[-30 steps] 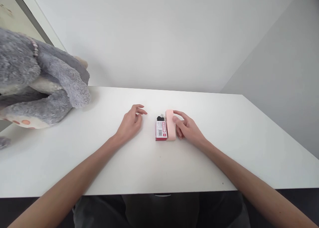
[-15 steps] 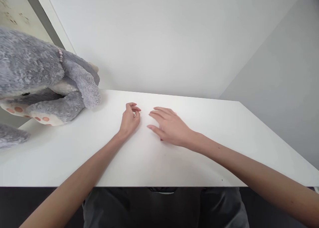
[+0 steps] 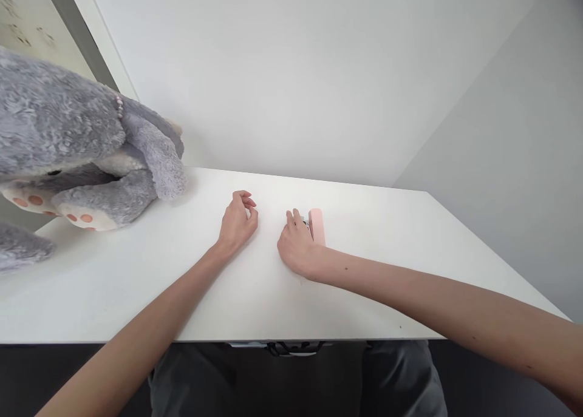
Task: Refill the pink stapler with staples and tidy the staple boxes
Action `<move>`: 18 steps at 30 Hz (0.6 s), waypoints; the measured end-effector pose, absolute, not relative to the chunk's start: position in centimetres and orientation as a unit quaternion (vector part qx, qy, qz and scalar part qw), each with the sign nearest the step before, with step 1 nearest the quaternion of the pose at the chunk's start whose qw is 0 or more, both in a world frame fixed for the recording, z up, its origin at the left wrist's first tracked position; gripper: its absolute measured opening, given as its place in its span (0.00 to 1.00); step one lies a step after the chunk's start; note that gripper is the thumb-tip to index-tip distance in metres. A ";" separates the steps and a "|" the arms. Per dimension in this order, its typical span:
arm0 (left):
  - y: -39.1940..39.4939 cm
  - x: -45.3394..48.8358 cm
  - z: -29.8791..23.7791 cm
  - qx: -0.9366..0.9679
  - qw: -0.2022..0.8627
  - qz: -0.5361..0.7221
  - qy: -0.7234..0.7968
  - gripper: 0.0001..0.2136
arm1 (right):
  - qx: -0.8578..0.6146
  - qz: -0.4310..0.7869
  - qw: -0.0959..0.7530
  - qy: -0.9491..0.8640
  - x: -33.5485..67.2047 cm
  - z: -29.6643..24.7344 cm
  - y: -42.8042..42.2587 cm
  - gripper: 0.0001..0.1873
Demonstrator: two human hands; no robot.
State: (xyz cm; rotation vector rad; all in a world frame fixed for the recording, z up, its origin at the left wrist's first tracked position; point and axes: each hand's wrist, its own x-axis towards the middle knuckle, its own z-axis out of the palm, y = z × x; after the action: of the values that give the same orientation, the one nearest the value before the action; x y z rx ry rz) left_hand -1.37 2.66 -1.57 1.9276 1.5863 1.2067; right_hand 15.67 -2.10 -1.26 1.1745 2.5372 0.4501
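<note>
On the white table lies a pink stapler [image 3: 317, 226], long side pointing away from me. A bit of metal and a dark part show along its left side. My right hand [image 3: 297, 245] is on the stapler's left side, fingers bent down on the metal part; thumb and fingertips are partly hidden, and the wrist covers the near end. To the left, my left hand [image 3: 239, 221] rests on its edge on the table, fingers loosely curled and apart from the thumb. Nothing is seen in it.
A large grey plush toy [image 3: 132, 192] with pale foot soles sits on the left of the white table [image 3: 373, 223]. A pale wall [image 3: 273, 83] rises behind the table. The table's front edge runs just before my lap.
My right hand has turned and drawn in its fingers, moving slightly nearer to me; the pink stapler it covered now shows. My left hand has hardly moved.
</note>
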 end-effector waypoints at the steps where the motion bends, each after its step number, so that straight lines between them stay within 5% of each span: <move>1: 2.6 -1.4 -1.5 0.686 0.182 0.424 0.562 0.17 | 0.432 0.174 0.158 0.871 16.1 -1.7 -2.1 0.12; 10: 2.3 -1.2 -1.1 0.690 0.188 0.407 0.568 0.16 | 0.433 0.138 -0.034 0.890 22.7 -4.4 -2.4 0.23; 18: 2.4 -1.3 -1.0 0.689 0.193 0.403 0.571 0.16 | 0.440 0.226 0.062 0.867 29.4 -2.6 -2.7 0.28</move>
State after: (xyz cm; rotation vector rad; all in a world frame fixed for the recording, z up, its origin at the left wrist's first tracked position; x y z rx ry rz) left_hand -1.31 2.37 -1.00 1.9320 1.6023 1.1307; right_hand 29.40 -2.68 -2.62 1.3308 2.6197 0.6841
